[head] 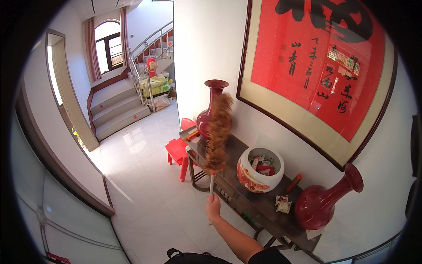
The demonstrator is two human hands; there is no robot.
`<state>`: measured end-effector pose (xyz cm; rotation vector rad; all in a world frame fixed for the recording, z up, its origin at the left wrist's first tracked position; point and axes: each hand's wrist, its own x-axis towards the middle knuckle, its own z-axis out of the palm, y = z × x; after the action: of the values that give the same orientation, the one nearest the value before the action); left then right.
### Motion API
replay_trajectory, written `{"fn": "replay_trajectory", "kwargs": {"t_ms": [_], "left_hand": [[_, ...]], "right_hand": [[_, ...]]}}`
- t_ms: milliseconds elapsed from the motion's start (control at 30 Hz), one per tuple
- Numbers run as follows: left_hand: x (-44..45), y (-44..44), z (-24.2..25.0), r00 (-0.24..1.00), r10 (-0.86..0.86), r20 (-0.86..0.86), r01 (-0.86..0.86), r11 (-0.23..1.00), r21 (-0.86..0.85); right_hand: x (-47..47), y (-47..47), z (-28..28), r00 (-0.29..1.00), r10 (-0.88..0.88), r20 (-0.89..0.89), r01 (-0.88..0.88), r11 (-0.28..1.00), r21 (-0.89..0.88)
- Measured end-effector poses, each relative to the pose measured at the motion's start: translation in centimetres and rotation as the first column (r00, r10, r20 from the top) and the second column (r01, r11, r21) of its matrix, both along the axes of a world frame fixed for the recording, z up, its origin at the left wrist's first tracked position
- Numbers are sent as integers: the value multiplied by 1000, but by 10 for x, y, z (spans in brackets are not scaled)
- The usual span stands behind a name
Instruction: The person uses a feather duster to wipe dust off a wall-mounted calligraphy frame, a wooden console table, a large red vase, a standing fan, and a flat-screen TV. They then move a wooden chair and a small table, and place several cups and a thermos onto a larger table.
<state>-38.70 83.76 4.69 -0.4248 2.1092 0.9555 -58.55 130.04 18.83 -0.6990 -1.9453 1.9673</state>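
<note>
My right hand [213, 207] grips the pale handle of a brown feather duster [217, 142], held up over the left part of a dark wooden console table [235, 150]. Its feathers are blurred and cover part of a dark red long-necked vase [205, 119]; whether they touch it I cannot tell. A white round pot with a red painted design [252, 180] stands mid-table, holding small packets. Right of it lie a red tube [294, 182] and snack packets [283, 205]. A second red vase [315, 208] stands at the table's right end. My left hand is out of view.
A framed red calligraphy panel [296, 89] hangs on the wall above the table. Beside the table's left end is a small red plastic chair [178, 150]. Farther back, stairs [120, 110] with a metal railing rise near stacked sacks [155, 86]. Glass door panels [66, 211] are at left.
</note>
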Motion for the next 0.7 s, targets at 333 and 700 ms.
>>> {"fn": "replay_trajectory", "kwargs": {"t_ms": [333, 700], "left_hand": [[35, -10, -5, 994, 99, 37, -98, 995, -35], [177, -47, -59, 938, 347, 14, -347, 938, -8]], "right_hand": [[51, 20, 1, 975, 99, 197, -164, 924, 345], [-30, 97, -156, 978, 165, 130, -202, 578, 791]]}}
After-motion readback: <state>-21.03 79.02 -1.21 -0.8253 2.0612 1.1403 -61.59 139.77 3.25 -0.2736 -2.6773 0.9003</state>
